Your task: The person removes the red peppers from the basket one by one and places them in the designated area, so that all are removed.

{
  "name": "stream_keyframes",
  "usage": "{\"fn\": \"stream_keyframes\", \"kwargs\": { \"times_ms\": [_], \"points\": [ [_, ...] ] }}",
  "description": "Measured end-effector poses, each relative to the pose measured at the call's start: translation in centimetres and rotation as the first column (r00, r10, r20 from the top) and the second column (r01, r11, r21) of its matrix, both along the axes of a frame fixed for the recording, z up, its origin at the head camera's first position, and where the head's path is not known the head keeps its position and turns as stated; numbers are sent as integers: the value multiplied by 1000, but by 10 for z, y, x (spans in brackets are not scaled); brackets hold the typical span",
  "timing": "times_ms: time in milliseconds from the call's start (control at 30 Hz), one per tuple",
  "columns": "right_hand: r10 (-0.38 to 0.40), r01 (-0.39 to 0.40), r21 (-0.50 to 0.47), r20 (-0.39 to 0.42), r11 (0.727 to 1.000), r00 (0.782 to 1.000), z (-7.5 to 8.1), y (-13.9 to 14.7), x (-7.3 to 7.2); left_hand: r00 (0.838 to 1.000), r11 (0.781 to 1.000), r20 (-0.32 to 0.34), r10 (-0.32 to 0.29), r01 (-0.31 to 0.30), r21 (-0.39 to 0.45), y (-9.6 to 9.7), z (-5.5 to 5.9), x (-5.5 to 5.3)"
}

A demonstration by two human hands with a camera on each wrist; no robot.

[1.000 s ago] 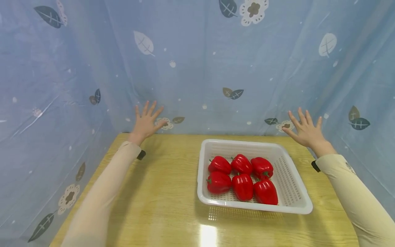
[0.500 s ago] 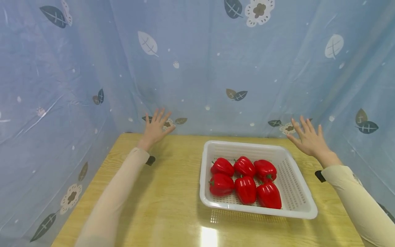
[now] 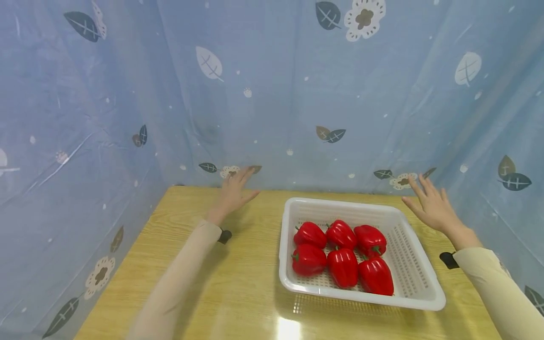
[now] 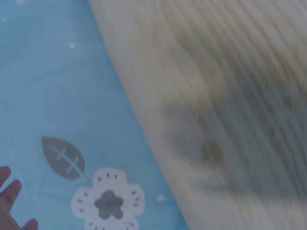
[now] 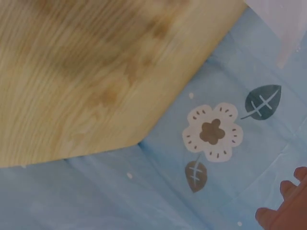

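Observation:
In the head view, a white plastic basket [image 3: 418, 264] stands on the right half of the table and holds several red bell peppers [image 3: 343, 268] with green stems. My left hand [image 3: 231, 194] hovers over the table's far part, left of the basket, with its fingers extended and nothing in it. Past the basket's far right corner, my right hand [image 3: 434, 208] is raised with spread fingers, also holding nothing. Only fingertips of the left hand [image 4: 10, 203] show in the left wrist view. A piece of the right hand [image 5: 288, 206] shows at the lower right of the right wrist view.
The light wooden table [image 3: 238, 283] ends at a blue patterned cloth [image 3: 272, 104] behind it and on both sides. A dark wrist strap piece [image 3: 225, 236] sits below the left wrist, another dark piece [image 3: 448, 260] below the right.
My left hand has moved right and lower in the head view, toward the basket. The right hand has come slightly lower and to the right. The whole view has shifted a little; the peppers stay put.

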State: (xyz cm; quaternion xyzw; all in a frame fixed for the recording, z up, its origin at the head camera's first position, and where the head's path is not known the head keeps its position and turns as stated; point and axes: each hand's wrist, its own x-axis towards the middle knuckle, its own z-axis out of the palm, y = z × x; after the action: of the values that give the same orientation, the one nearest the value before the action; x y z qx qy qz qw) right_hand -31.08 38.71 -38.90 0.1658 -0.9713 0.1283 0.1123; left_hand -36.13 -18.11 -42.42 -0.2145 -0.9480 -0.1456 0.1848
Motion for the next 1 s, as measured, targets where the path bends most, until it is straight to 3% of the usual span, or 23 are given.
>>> {"fn": "stream_keyframes", "kwargs": {
  "times_ms": [267,400,633,1000],
  "points": [
    [37,-37,-79,0,996,999,-12,1,7,995,995,2,-97,97,35,29,-8,10],
    [45,-42,-109,26,993,999,-15,-2,9,985,982,-10,-172,173,76,43,-8,16],
    [85,-72,-164,73,984,994,-21,-9,14,966,963,-29,-255,257,77,65,-7,22],
    [139,-110,-226,116,968,983,-28,-24,20,931,934,92,-354,346,89,92,-3,31]
  ]
}}
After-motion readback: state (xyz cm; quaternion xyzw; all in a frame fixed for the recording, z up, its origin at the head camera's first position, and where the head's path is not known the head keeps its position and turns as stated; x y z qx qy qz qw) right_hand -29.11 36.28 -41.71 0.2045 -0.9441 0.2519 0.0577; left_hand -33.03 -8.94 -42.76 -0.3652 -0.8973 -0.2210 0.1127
